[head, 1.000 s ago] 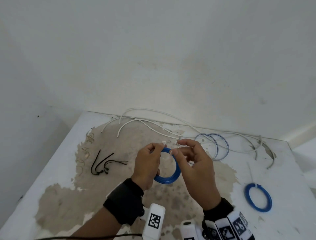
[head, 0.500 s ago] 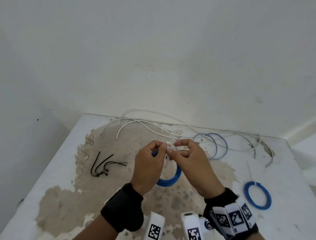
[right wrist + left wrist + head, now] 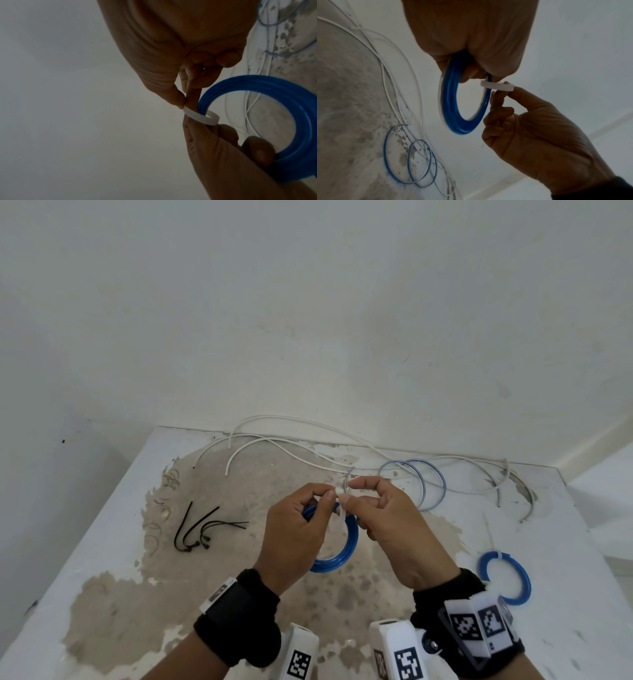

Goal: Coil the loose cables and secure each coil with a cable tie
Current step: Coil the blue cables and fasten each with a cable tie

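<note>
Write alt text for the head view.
Two hands loop a white cable tie around a blue cable coil held above a worn table: left hand grips the coil, right hand pinches the tie. A tied blue coil lies right, black ties left.

Tabletop (image 3: 102,542): butts against the wall (image 3: 308,320) at 12 o'clock.
Held coil (image 3: 346,546): centre, raised above the tabletop, between left hand (image 3: 294,539) at 9 o'clock and right hand (image 3: 400,529) at 3 o'clock.
Cable tie (image 3: 340,494): at 12 o'clock on the held coil.
Spare ties (image 3: 202,529): on the tabletop at 9 o'clock.
Loose cables (image 3: 308,446): at 12 o'clock, along the wall.
Open loops (image 3: 416,486): at 2 o'clock, overlapping.
Tied coil (image 3: 505,578): at 4 o'clock, beside the right wrist.
</note>
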The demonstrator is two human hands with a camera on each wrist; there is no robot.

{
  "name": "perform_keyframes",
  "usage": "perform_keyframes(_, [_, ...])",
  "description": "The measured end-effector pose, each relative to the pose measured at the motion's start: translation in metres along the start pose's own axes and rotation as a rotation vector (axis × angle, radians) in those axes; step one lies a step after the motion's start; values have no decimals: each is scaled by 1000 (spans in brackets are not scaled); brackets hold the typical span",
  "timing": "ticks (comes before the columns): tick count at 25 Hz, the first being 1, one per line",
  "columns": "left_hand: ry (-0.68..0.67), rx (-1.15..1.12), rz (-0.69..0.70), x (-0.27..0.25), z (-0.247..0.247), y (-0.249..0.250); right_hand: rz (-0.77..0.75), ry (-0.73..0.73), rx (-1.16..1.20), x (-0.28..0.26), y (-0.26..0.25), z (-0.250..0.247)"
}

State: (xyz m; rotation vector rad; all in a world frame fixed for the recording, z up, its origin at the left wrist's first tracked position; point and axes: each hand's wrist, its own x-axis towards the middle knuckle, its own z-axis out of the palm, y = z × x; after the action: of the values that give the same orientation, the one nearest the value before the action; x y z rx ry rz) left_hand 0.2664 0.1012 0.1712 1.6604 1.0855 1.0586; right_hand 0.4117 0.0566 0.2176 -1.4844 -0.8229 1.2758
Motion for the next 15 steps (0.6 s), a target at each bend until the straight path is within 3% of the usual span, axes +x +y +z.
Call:
perform_keyframes(5, [-22, 65, 110, -1, 1, 2, 12, 28, 98, 3, 5, -1])
perform_keyframes(12, [-144, 103, 23, 1, -9, -1, 118, 16, -12, 10, 8, -8])
perform_keyframes(15, [-216, 92, 31, 1, -12, -2, 199, -106, -29, 12, 1, -19])
